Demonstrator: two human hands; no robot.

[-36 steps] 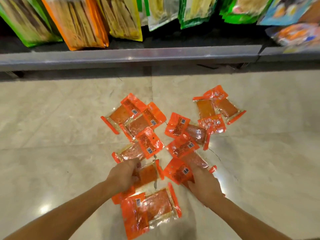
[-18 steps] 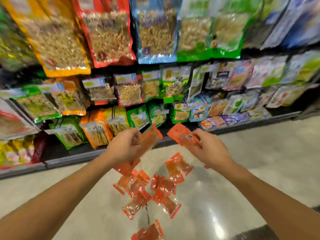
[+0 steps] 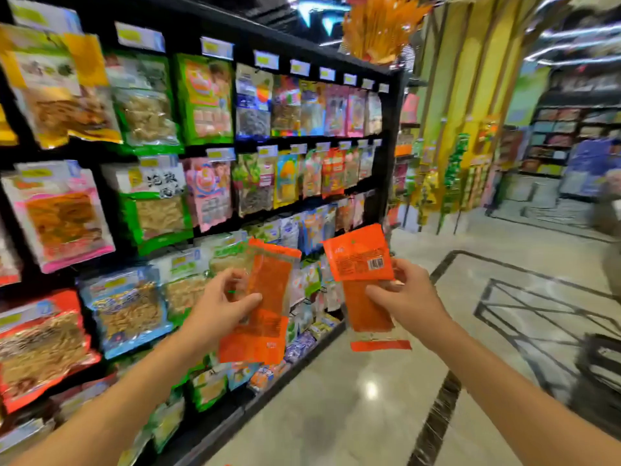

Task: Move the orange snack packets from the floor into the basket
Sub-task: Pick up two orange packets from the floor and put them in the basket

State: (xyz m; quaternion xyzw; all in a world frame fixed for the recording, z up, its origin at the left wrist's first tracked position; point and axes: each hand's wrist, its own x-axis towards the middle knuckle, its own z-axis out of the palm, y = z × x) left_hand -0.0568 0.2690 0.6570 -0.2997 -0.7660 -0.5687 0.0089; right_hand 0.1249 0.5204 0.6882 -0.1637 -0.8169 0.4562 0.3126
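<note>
My left hand (image 3: pixel 221 304) grips an orange snack packet (image 3: pixel 265 317) by its edge and holds it upright at chest height. My right hand (image 3: pixel 406 297) grips a second orange snack packet (image 3: pixel 364 264), its barcode side facing me and its lower end hanging down. Both packets are lifted in front of the shelves. At the far right edge sits a dark wire basket (image 3: pixel 601 368), blurred and only partly visible. The pile of packets on the floor is out of view.
A tall black shelf rack (image 3: pixel 391 136) full of hanging snack bags fills the left half. The glossy tile floor (image 3: pixel 353 408) with a dark inlay strip (image 3: pixel 437 415) runs to the right, and more shelves stand in the blurred background.
The view swung up and to the right from the floor pile to the shelves and aisle. Both hands closed on one packet each and rose with them.
</note>
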